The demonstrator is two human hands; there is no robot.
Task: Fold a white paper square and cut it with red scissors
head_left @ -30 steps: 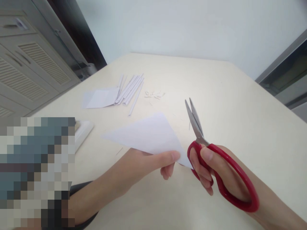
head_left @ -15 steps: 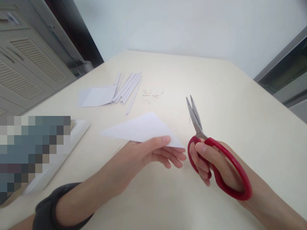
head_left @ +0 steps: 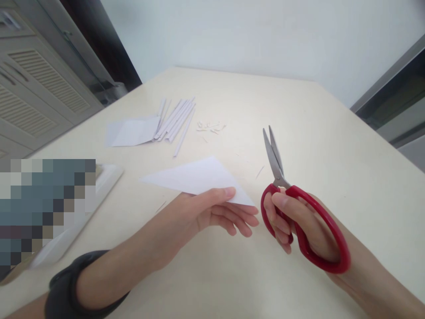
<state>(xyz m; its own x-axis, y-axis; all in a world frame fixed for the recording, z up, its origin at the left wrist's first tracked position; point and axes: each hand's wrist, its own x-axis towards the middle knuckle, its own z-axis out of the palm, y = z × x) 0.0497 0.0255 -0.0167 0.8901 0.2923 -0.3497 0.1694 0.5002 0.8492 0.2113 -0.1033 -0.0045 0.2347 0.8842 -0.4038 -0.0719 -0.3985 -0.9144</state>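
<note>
Between the thumb and fingers of my left hand (head_left: 212,208) is a white sheet of paper (head_left: 199,175), roughly triangular, held by its near edge. My right hand (head_left: 299,217) grips a pair of scissors (head_left: 274,155) with red handles, fingers through the loops. The blades point away from me, parted slightly, and stand to the right of the paper without touching it. Thin paper slivers (head_left: 260,172) lie on the table beyond the hands.
Several rolled paper tubes (head_left: 177,119) lie at the back left, beside a flat paper sheet (head_left: 133,131). Small pale scraps (head_left: 209,127) are right of them. A white-edged object (head_left: 109,175), mostly pixelated, sits at the left on the cream table (head_left: 315,133).
The scissors' tips have shifted slightly right and away from the paper. My left hand keeps hold of the paper, which has barely moved. The camera view has shifted a little.
</note>
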